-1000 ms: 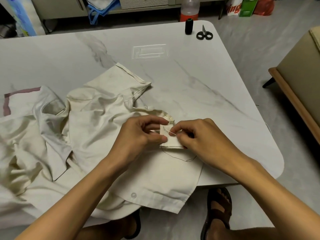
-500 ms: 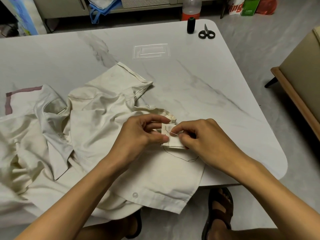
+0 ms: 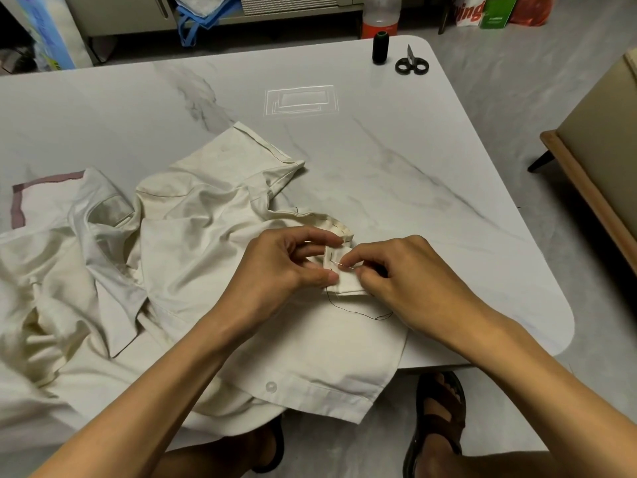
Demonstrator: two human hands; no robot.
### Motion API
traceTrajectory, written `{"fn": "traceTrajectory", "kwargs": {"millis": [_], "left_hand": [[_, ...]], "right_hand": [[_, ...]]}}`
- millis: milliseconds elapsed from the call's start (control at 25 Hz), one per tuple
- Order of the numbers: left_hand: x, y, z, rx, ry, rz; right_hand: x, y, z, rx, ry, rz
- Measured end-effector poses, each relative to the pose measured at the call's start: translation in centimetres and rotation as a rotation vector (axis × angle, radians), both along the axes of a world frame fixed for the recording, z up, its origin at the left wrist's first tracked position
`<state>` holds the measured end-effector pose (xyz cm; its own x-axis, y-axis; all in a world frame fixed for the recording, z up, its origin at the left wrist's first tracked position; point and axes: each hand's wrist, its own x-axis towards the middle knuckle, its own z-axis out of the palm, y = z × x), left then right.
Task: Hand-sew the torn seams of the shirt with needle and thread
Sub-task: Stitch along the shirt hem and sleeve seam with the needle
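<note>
White marble table (image 3: 379,150), grey floor (image 3: 517,81); spool (image 3: 380,48), scissors (image 3: 411,64) at far edge; crumpled cream shirt (image 3: 193,236) near-left on table; left hand (image 3: 279,270) pinches folded seam, right hand (image 3: 410,284) pinches needle (image 3: 344,266), dark thread (image 3: 358,310) trailing

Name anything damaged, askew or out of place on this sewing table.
The shirt lies crumpled, one corner hanging off the table. Its cream seam carries clashing dark stitches. Nothing else stands out.

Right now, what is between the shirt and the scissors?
Nothing but bare table, seen from the head camera. The shirt and scissors lie apart, with only a pale reflection there.
</note>
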<state>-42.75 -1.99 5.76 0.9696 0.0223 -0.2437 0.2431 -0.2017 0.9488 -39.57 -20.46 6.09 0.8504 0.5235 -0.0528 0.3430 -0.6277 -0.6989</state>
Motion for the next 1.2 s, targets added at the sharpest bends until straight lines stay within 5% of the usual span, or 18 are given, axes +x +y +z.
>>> {"fn": "traceTrajectory", "kwargs": {"millis": [360, 640, 920, 1200], "left_hand": [[0.1, -0.3, 0.2, 0.056, -0.009, -0.064], [0.3, -0.4, 0.3, 0.013, -0.001, -0.018], [0.0, -0.7, 0.6, 0.022, -0.045, -0.051], [-0.2, -1.4, 0.9, 0.21, -0.102, -0.015]], "right_hand": [[0.1, 0.4, -0.5, -0.09, -0.188, 0.092], [-0.1, 0.4, -0.5, 0.147, -0.075, -0.039], [-0.6, 1.2, -0.3, 0.139, -0.161, 0.003], [-0.6, 1.3, -0.5, 0.155, -0.185, -0.02]]}}
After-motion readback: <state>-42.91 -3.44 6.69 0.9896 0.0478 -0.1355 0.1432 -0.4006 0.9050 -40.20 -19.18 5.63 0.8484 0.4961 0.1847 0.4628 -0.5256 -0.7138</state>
